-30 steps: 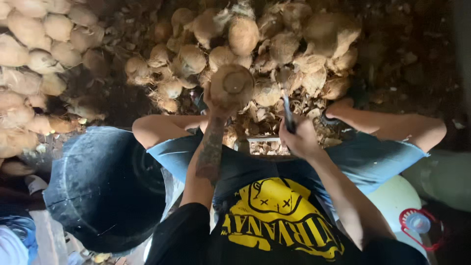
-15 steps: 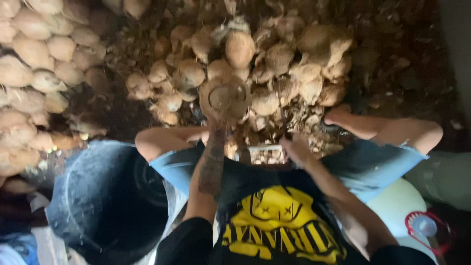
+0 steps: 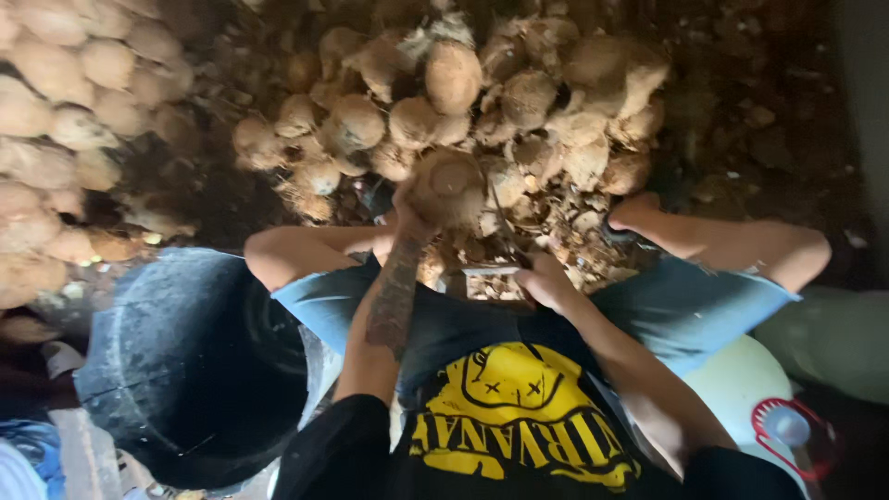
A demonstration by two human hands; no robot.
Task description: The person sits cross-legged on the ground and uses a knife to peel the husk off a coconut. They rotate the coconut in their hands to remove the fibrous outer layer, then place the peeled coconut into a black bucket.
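Left hand (image 3: pixel 407 218) raised, grip closed; right hand (image 3: pixel 546 282) lower, fisted.

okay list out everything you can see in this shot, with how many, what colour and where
coconut in hand: one, brown, husked, held up at centre
coconut heap: many, tan-brown, ahead of the knees
second coconut heap: many, pale tan, far left
husk scraps: many, brown, on the ground between the legs
tub: one, black, lower left
bottle cap: one, clear with red ring, lower right
blade: one, dark and thin, beside the held coconut
left hand: grips the coconut from below
right hand: shut on the blade's handle
legs: two, blue shorts
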